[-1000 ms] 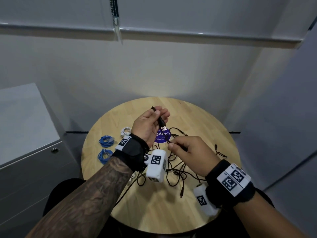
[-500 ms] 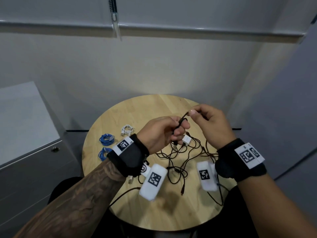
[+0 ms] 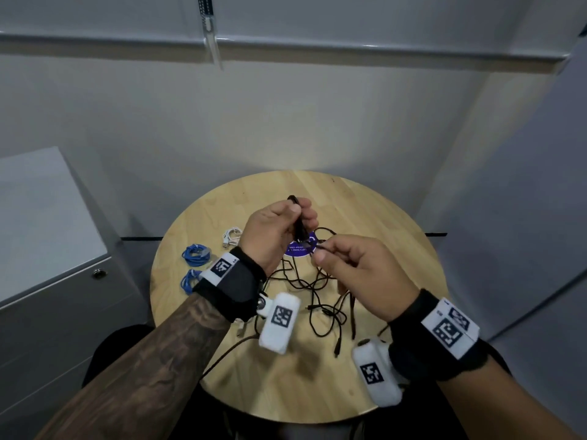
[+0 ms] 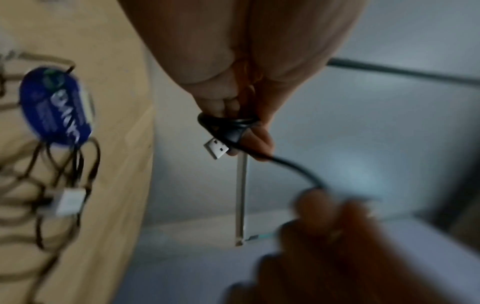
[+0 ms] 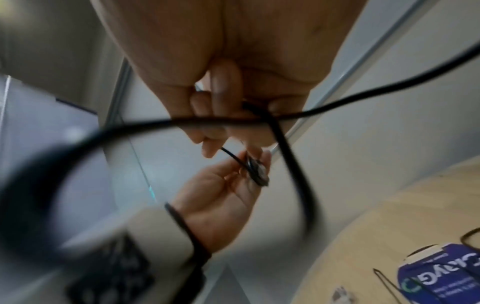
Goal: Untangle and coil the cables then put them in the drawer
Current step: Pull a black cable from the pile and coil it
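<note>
My left hand [image 3: 293,219] holds a small coil of black cable [image 4: 228,125] above the round wooden table [image 3: 397,223], with the silver USB plug [image 4: 216,148] sticking out below the fingers. My right hand [image 3: 320,250] pinches the same black cable [image 5: 231,155] a short way from the coil. The rest of that cable runs down into a tangle of black cables [image 3: 320,296] on the table beneath both hands. The grey drawer unit [image 3: 57,281] stands to the left of the table, its drawers closed.
Two coiled blue cables [image 3: 195,254] and a coiled white cable [image 3: 232,236] lie on the table's left side. A round blue sticker [image 3: 298,249] lies under the hands. A loose black cable hangs over the table's near edge. Walls close in behind and on the right.
My right hand has come down from beside the left hand's fingertips to a lower spot on the cable. The left hand has kept its grip on the coil and risen slightly.
</note>
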{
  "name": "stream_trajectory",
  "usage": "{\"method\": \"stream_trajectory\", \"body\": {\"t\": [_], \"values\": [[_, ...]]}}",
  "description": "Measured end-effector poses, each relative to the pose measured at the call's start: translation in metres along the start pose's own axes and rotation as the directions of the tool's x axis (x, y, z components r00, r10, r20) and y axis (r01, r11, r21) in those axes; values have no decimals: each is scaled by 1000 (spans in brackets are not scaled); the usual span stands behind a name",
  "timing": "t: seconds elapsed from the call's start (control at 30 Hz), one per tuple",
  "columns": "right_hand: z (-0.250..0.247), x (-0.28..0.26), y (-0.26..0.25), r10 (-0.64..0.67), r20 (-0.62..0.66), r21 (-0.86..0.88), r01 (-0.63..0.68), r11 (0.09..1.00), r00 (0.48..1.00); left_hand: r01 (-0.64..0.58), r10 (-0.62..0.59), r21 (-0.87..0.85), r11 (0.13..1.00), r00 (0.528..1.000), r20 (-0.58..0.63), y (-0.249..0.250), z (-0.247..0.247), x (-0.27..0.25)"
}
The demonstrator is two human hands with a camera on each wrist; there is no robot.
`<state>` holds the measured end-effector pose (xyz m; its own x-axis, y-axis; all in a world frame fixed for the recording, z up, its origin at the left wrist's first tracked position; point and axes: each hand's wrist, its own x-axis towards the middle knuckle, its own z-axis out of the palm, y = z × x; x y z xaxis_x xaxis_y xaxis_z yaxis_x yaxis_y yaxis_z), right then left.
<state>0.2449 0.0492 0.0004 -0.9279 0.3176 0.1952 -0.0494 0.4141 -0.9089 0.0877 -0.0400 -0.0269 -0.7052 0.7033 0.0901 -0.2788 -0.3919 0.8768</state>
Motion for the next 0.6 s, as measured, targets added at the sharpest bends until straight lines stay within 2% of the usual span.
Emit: {"method": "stream_trajectory", "body": {"t": [0.07, 0.13, 0.2, 0.3, 0.37, 0.43, 0.5, 0.6], "values": [[-9, 1, -6, 19, -7, 107, -19, 994, 1000, -53, 40, 210, 976, 997, 66, -4, 1, -6], [-19, 3, -14, -19, -37, 88, 22, 996, 999, -74, 15, 338, 938, 984, 176, -4, 5, -13], [-29, 7, -19, -88, -98, 12, 90, 996, 991, -44, -67, 377, 925, 959, 277, -1, 10, -19], [-41, 20, -13, -124, -171, -128, 103, 986, 977, 47, -194, 372, 927, 910, 366, 8, 20, -25], [-45, 27, -4, -114, -167, -176, 84, 981, 979, 119, -260, 334, 935, 870, 419, 16, 24, -28], [-42, 30, 1, -80, -134, -134, 62, 989, 988, 242, -310, 206, 948, 849, 428, 24, 25, -29], [-36, 30, 4, -34, -106, -45, 29, 999, 994, 339, -327, 39, 940, 862, 387, 30, 22, -26], [-32, 31, 14, 63, -74, 72, -58, 996, 995, 380, -334, -103, 919, 891, 307, 32, 12, -22]]}}
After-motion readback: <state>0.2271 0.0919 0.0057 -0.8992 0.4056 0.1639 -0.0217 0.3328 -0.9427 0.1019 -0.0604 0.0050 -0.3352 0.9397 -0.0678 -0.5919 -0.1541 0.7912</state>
